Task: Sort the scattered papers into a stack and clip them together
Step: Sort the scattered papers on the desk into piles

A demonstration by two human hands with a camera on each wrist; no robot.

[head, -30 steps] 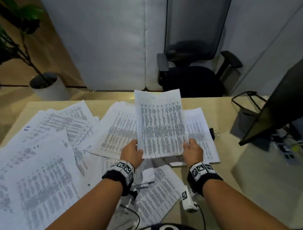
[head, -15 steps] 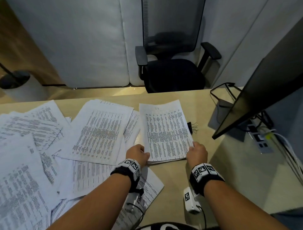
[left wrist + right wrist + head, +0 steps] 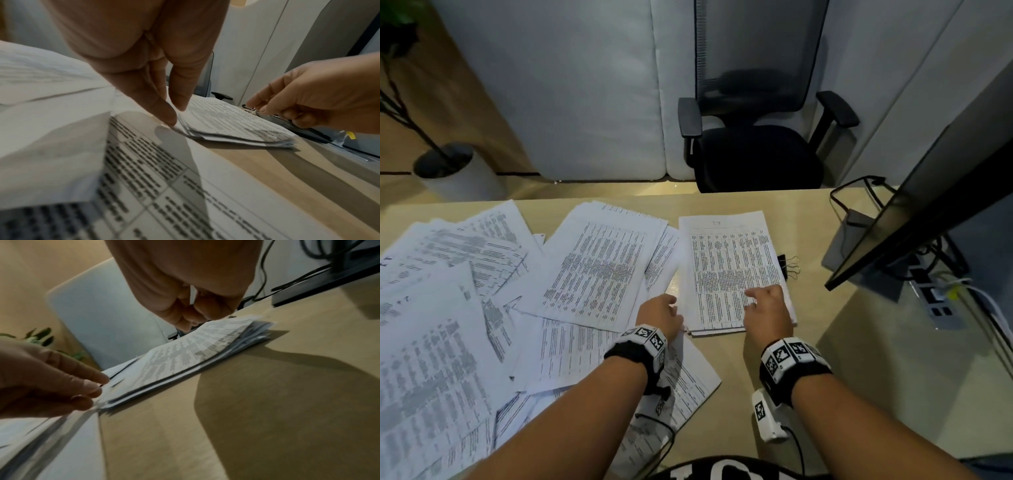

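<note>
A squared stack of printed papers [image 3: 726,260] lies flat on the desk, right of centre. A black binder clip [image 3: 786,267] sits against the stack's right edge. My left hand [image 3: 664,308] is at the stack's near left edge. In the left wrist view its straight thumb and finger [image 3: 174,112] touch the edges of the stack's sheets [image 3: 226,123]. My right hand [image 3: 760,301] hovers over the stack's near right part with loosely curled fingers [image 3: 191,321] that hold nothing. Loose sheets [image 3: 592,267] lie scattered to the left.
More scattered sheets [image 3: 441,308] cover the desk's left half, and one lies under my left forearm [image 3: 691,383]. A dark monitor [image 3: 928,205] stands at the right, with a power strip and cables [image 3: 935,301] behind it. An office chair [image 3: 756,154] and a plant pot [image 3: 458,174] stand beyond the desk.
The stack, held up in both hands a second ago, now lies flat on the desk beside the clip. Both hands have let go; the right one moved over the stack.
</note>
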